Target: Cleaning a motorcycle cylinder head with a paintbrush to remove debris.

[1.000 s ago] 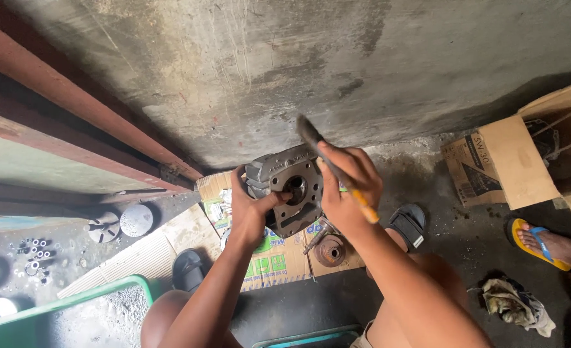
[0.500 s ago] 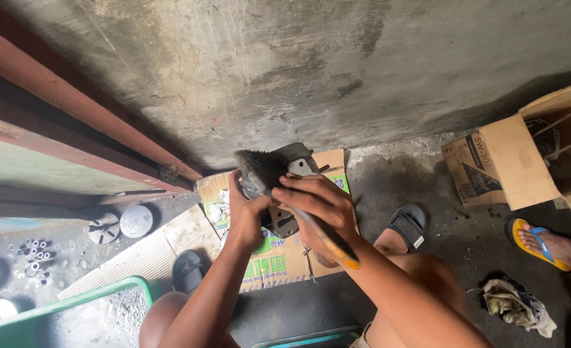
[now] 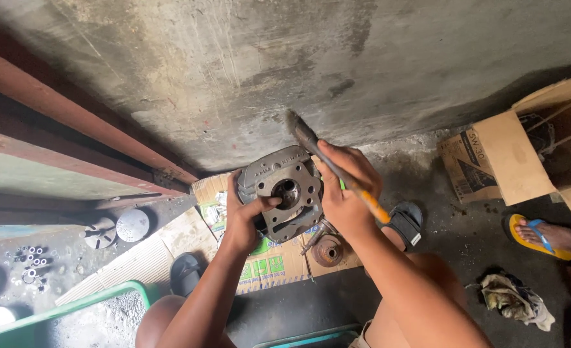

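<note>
Far left: small loose grey metal parts (image 3: 31, 258) and two round grey metal discs (image 3: 116, 227) lie on the concrete floor (image 3: 479, 238) at lower left, above the rim of a green plastic crate (image 3: 73, 308).
Left hand: the left hand (image 3: 245, 216), centre of the frame, is curled around the lower left edge of the part, thumb laid across its face.
Held part: a grey cast-metal engine cylinder head (image 3: 287, 190) with a round central bore, lifted above flattened printed cardboard (image 3: 269, 265) at centre.
Below it: a rusty round metal piece (image 3: 327, 251) lies on the cardboard.
Right hand: the right hand (image 3: 345, 187) is wrapped around an orange-handled brush (image 3: 324, 161), bristles up, just right of the head.
Right: a black sandal (image 3: 406, 222), an open brown cardboard box (image 3: 517, 161), another person's foot in a yellow flip-flop (image 3: 543, 235), a crumpled rag (image 3: 514, 299).
</note>
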